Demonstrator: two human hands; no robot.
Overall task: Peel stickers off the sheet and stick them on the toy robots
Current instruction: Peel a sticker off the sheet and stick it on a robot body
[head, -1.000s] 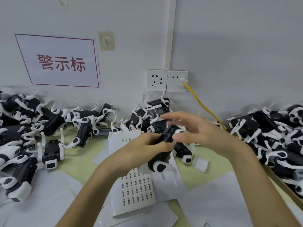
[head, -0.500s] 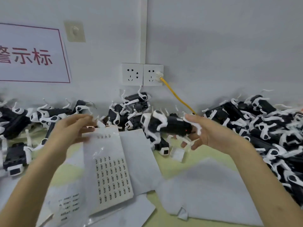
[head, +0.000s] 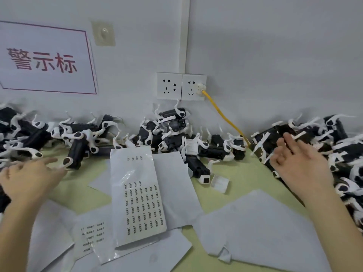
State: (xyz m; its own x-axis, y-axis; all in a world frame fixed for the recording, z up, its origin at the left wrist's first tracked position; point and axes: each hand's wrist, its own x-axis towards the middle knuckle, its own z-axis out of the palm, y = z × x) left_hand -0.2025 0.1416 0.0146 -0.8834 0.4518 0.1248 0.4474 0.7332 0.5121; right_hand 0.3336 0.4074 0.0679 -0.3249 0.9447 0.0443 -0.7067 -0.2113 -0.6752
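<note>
- A white sign [head: 45, 57] with red characters and a red border is seen on the wall at the upper left of the frame.
- A heap of black-and-white toy robots [head: 78, 140] is spread along the wall at the left edge.
- The left hand [head: 29, 179] is held low at the left with its fingers stretched out towards that heap. Nothing is grasped in it, and a small gap is left between the fingertips and the nearest robot.
- A part-used label sheet [head: 92, 236] is laid at the lower left among blank papers.
- The sticker sheet [head: 137, 197], printed with rows of small dark stickers and kept in a clear sleeve, is laid flat at the lower centre, untouched by either hand.
- A second heap of toy robots [head: 172, 132] is piled at centre, below a double wall socket [head: 181, 86].
- A yellow cable [head: 224, 116] is plugged into the right half of the socket and led down behind the robots.
- A small clear plastic piece [head: 220, 182] is set on the pale green table [head: 241, 173], just beside one robot.
- The right hand [head: 300, 165] is spread, fingers released, over the edge of the right heap of toy robots [head: 337, 138]. Nothing is gripped, and contact cannot be told.
- A large blank paper [head: 265, 228] is laid at the lower right.
</note>
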